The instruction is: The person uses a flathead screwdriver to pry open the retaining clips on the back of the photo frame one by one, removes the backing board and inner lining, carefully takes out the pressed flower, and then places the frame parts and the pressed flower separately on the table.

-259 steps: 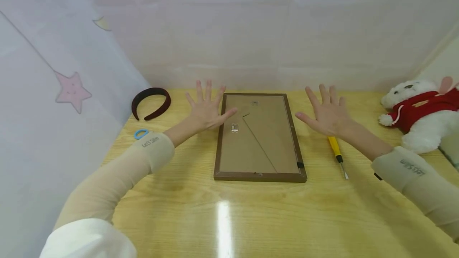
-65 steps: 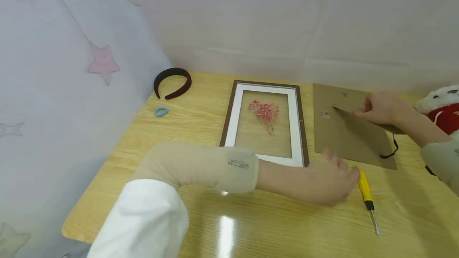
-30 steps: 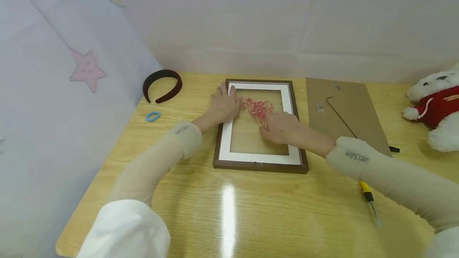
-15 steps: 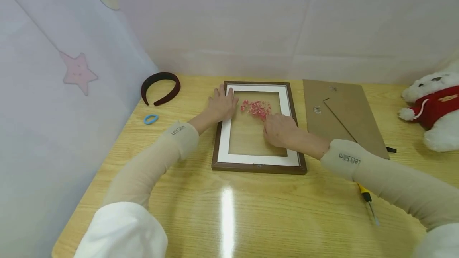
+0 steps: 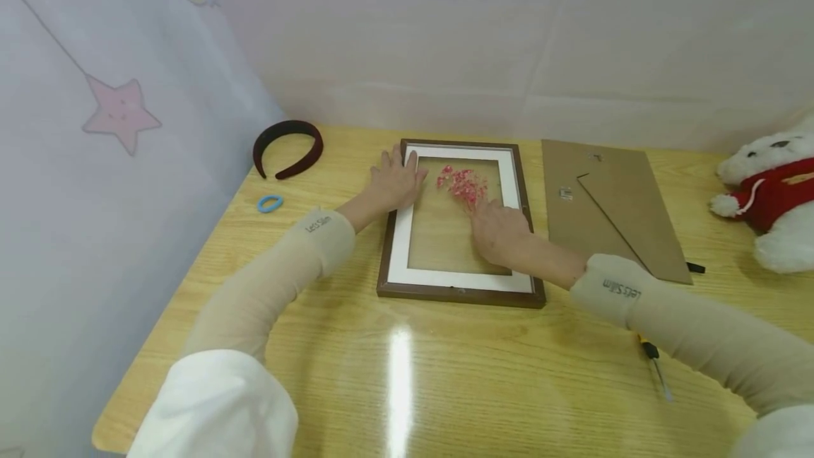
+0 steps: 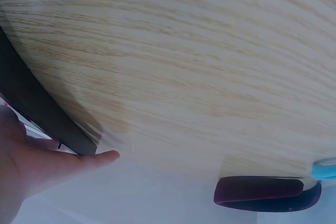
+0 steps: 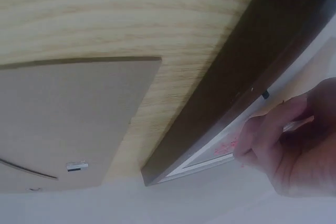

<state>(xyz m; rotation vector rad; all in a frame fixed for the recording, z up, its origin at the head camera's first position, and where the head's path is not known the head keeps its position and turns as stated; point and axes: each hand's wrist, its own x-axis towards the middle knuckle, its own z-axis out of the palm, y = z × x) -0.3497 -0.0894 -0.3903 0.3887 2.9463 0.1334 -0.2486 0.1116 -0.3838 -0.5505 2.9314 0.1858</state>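
Observation:
A brown picture frame (image 5: 461,295) with a white mat lies back side up on the wooden table. Pink dried flowers (image 5: 463,186) lie in its window. My right hand (image 5: 501,233) is over the window with curled fingers, pinching the stems; the fingertips are partly hidden in the head view. The right wrist view shows the curled right hand (image 7: 294,142) above the flowers (image 7: 227,146). My left hand (image 5: 393,186) rests with spread fingers on the frame's upper left side. In the left wrist view the left hand (image 6: 47,166) lies against the dark frame edge (image 6: 42,100).
The brown backing board (image 5: 610,210) with its stand lies right of the frame. A screwdriver (image 5: 651,359) is partly under the right forearm. A dark headband (image 5: 287,150) and a blue hair tie (image 5: 270,203) lie at left, a white plush bear (image 5: 772,189) at right.
The backing board has come off the frame and lies to its right. My hands have moved onto the frame. Over the last second the flowers have shifted and turned slightly with my right hand.

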